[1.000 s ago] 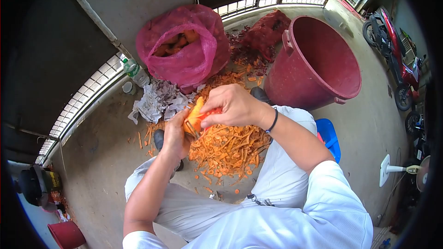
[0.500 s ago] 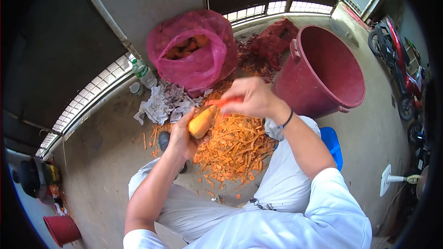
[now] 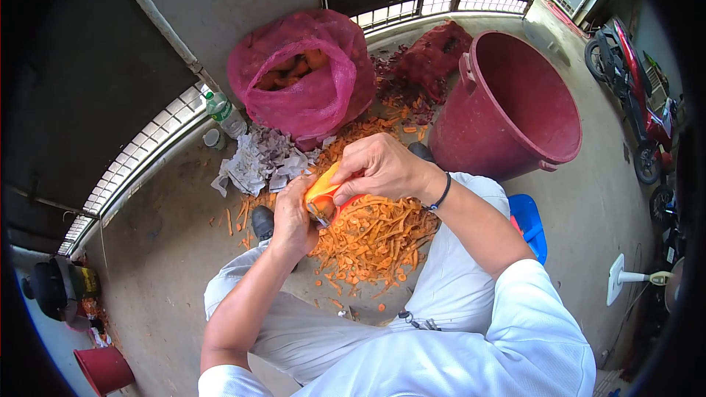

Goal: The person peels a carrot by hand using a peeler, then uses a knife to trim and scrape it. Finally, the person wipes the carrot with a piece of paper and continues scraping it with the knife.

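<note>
My left hand (image 3: 294, 215) is wrapped round an orange-yellow root vegetable (image 3: 321, 185), which looks like a carrot. On its right side, my right hand (image 3: 381, 167) grips a red-handled peeler (image 3: 348, 202), mostly covered by my fingers, with its metal end against the vegetable's lower part. Below both hands a heap of orange peelings (image 3: 371, 246) lies on the floor between my legs. Behind them stands an open pink mesh sack (image 3: 309, 114) with more orange vegetables inside.
A large maroon bin (image 3: 471, 129) stands at the right, beside a red net sack (image 3: 434, 59). Crumpled paper (image 3: 257, 158), a plastic bottle (image 3: 226, 114) and a cup (image 3: 214, 139) are at the left. A blue stool (image 3: 529, 224) is by my right leg; a motorcycle (image 3: 632, 88) is farther right.
My right hand has moved down and left, bringing the peeler from above the vegetable's tip onto its side. The vegetable has turned in my left hand.
</note>
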A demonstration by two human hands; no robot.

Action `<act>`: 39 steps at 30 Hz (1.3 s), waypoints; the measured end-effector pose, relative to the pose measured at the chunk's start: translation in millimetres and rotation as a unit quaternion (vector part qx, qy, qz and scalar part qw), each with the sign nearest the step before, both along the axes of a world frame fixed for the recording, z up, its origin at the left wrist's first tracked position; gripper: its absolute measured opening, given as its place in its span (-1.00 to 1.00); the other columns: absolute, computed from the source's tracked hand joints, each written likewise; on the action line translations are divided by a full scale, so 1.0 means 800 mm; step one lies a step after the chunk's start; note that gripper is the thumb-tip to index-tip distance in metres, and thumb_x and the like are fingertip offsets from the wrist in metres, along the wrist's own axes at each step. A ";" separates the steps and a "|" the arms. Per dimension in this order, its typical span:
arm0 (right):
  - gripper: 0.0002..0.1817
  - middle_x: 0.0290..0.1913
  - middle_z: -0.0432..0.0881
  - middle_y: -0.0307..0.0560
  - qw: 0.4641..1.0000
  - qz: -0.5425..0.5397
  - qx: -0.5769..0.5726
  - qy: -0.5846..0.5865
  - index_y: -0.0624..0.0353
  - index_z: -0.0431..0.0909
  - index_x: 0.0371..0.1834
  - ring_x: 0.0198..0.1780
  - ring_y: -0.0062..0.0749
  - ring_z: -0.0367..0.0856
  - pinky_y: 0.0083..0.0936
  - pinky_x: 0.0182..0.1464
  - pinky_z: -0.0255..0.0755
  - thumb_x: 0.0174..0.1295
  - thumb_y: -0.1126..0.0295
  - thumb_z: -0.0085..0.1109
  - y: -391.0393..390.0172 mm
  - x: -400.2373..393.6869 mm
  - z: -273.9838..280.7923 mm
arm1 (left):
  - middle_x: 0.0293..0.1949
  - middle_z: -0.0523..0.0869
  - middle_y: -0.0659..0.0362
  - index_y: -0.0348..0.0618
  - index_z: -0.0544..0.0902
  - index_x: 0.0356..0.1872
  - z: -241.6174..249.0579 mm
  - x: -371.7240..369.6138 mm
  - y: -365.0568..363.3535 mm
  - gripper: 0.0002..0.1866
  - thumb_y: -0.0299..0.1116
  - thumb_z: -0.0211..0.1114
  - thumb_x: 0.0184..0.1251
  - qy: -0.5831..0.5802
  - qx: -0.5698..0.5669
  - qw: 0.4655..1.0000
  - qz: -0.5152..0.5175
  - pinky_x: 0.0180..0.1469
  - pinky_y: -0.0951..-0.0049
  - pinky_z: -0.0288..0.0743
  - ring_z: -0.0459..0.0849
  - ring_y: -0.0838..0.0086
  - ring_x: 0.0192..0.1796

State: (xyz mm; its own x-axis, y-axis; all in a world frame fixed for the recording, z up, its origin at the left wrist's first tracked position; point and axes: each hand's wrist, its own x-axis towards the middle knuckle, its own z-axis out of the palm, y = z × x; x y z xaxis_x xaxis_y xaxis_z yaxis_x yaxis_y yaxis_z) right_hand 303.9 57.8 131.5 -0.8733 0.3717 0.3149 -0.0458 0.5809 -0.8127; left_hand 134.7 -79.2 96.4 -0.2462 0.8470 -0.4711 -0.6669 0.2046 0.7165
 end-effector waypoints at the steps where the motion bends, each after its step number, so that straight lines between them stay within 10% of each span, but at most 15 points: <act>1: -0.73 -0.41 0.74 -0.14 1.000 0.002 -0.024 -0.013 0.19 0.85 -0.26 -0.40 -0.43 0.69 -0.46 -0.33 0.46 0.07 0.28 0.67 0.001 0.001 0.001 | -0.24 0.72 0.17 -0.09 0.59 -0.06 -0.005 -0.003 -0.001 -0.78 -0.18 0.11 0.60 0.000 0.001 1.000 0.002 -0.49 0.42 0.46 0.70 0.47 -0.34; 4: -0.74 -0.40 0.78 -0.10 0.996 -0.047 -0.071 0.000 0.12 0.87 -0.25 -0.35 -0.39 0.75 -0.46 -0.28 0.53 0.05 0.24 0.61 0.018 0.011 0.001 | -0.24 0.72 0.13 -0.11 0.59 -0.07 -0.007 -0.018 -0.011 -0.79 -0.20 0.15 0.58 0.001 0.025 0.998 -0.061 -0.52 0.40 0.43 0.71 0.40 -0.34; 7: -0.74 -0.35 0.81 -0.04 0.928 -0.248 0.142 -0.239 0.02 0.88 -0.33 -0.29 -0.15 0.79 -0.27 -0.22 0.60 0.04 0.12 0.57 0.097 0.052 -0.016 | -0.25 0.71 0.09 -0.14 0.58 -0.06 0.006 -0.026 -0.018 -0.76 -0.18 0.15 0.57 0.030 0.017 0.997 -0.070 -0.53 0.38 0.38 0.69 0.33 -0.37; 9: -0.74 -0.34 0.81 -0.03 0.926 -0.314 0.134 -0.157 0.03 0.89 -0.30 -0.29 -0.20 0.79 -0.31 -0.22 0.61 0.05 0.12 0.58 0.094 0.049 -0.025 | -0.26 0.71 0.06 -0.16 0.58 -0.06 0.000 -0.029 -0.011 -0.73 -0.15 0.14 0.57 -0.022 -0.012 0.998 -0.061 -0.54 0.37 0.34 0.68 0.29 -0.39; 12: -0.79 -0.35 0.78 -0.16 0.982 -0.187 -0.020 -0.021 0.19 0.88 -0.24 -0.36 -0.58 0.71 -0.58 -0.30 0.51 0.08 0.37 0.65 0.047 0.022 -0.016 | -0.26 0.71 0.07 -0.17 0.58 -0.05 -0.019 -0.032 -0.002 -0.69 -0.11 0.13 0.57 -0.023 -0.044 0.997 -0.050 -0.52 0.37 0.35 0.67 0.32 -0.38; 19: -0.73 -0.37 0.78 -0.10 0.995 -0.051 0.049 -0.065 0.11 0.87 -0.28 -0.30 -0.31 0.77 -0.42 -0.22 0.59 0.02 0.20 0.62 -0.001 0.000 0.003 | -0.27 0.72 0.14 -0.10 0.58 -0.06 -0.016 -0.013 0.000 -0.73 -0.12 0.13 0.56 0.058 -0.048 0.996 -0.055 -0.49 0.44 0.40 0.65 0.46 -0.41; 26: -0.73 -0.37 0.77 -0.08 0.921 -0.256 0.218 -0.198 -0.01 0.88 -0.30 -0.28 -0.18 0.77 -0.31 -0.18 0.59 0.04 0.09 0.54 0.082 0.047 -0.017 | -0.27 0.69 0.04 -0.23 0.60 -0.04 -0.003 -0.021 -0.008 -0.71 -0.19 0.13 0.58 0.045 0.021 0.995 -0.090 -0.49 0.36 0.48 0.67 0.35 -0.36; 31: -0.72 -0.39 0.73 -0.11 0.994 -0.100 -0.007 -0.052 0.09 0.85 -0.33 -0.30 -0.18 0.74 -0.29 -0.21 0.56 0.07 0.12 0.56 0.016 0.023 0.011 | -0.21 0.73 0.12 -0.17 0.63 0.08 -0.017 -0.026 -0.001 -0.57 -0.02 -0.01 0.67 -0.089 -0.051 0.991 -0.090 -0.32 0.37 0.52 0.69 0.37 -0.27; 39: -0.71 -0.40 0.70 -0.14 0.987 -0.048 0.155 0.011 0.16 0.84 -0.26 -0.30 -0.20 0.69 -0.29 -0.23 0.54 0.06 0.20 0.62 -0.011 -0.002 -0.006 | -0.24 0.73 0.28 0.06 0.63 0.07 -0.006 -0.008 -0.002 -0.67 -0.02 -0.01 0.68 -0.040 -0.083 0.992 -0.087 -0.41 0.42 0.32 0.64 0.50 -0.32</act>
State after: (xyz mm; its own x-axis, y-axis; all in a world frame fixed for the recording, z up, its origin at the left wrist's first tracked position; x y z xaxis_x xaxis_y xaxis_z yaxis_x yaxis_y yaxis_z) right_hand 302.5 48.7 126.4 -0.8305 0.3349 0.4452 0.0056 0.8041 -0.5944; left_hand 128.3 -81.1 91.7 -0.0598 0.7823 -0.6200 -0.6642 0.4325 0.6098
